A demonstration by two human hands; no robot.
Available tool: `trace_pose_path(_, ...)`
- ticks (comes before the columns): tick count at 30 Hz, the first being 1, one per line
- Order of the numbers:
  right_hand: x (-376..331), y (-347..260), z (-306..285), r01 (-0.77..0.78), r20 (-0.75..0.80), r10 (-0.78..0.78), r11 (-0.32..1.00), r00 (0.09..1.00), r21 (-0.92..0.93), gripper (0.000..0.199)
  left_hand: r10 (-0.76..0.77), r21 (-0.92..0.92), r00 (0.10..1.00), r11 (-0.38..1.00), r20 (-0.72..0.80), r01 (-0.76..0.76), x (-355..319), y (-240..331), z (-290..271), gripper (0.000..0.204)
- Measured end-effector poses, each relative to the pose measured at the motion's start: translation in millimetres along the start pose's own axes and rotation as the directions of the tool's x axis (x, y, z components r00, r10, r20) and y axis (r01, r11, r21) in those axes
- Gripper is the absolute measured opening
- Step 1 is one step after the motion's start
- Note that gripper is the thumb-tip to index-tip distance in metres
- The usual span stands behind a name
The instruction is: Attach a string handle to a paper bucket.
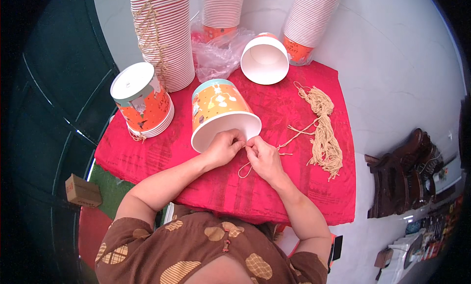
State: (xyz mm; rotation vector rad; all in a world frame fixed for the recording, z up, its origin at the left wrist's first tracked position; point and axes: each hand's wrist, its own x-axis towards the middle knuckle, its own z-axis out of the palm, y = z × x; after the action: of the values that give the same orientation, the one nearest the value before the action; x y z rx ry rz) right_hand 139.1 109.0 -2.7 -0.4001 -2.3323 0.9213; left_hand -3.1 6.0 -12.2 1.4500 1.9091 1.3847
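While both hands meet at the cup rim, twine gets worked there.
Left to right: capped paper-cup stack [142, 100]; printed paper bucket [223, 114] on its side, mouth toward the person; left hand [223, 147] pinched on the near rim; right hand [263, 156] just beside, pinching a twine piece [245, 170] looping down; twine bundle [324, 132] well right on the red cloth [162, 156], long axis running away from the person, right hand nearer.

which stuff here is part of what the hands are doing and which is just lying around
In use: left hand, right hand, bucket, string, string bundle.
Lying about: plastic bag, cardboard box, shoes.
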Motion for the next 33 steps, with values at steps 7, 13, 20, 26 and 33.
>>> trace_pose_path(7, 0.1, -1.8, 2.1, 0.012, -0.002, -0.012, 0.999, 1.000, -0.044, 0.010, -0.088, -0.072, 0.996, 0.993, 0.010, 0.088, 2.9, -1.3, -1.5, 0.011)
trace_pose_path(13, 0.1, -0.5, 5.7, 0.014, -0.027, -0.015, 0.999, 1.000, -0.042, 0.011, -0.128, -0.079, 0.992, 0.988, 0.015, 0.129, 3.8, 5.5, -2.9, 0.015)
trace_pose_path(20, 1.9, -4.4, 10.5, -0.026, -0.036, 0.023, 0.996, 0.999, -0.090, 0.012, -0.098, -0.052, 0.995, 0.994, -0.007, 0.097, 4.1, 2.5, -1.2, 0.021)
trace_pose_path(26, 3.0, -2.3, 13.2, -0.057, -0.064, 0.052, 0.995, 0.997, -0.082, 0.009, -0.087, -0.049, 0.996, 0.995, -0.019, 0.086, 3.8, 4.5, 0.3, 0.025)
trace_pose_path(33, 3.8, 2.8, 15.3, -0.083, -0.077, 0.081, 0.996, 0.994, -0.014, 0.009, -0.155, -0.081, 0.988, 0.984, 0.027, 0.157, 2.8, 7.1, -2.5, 0.023)
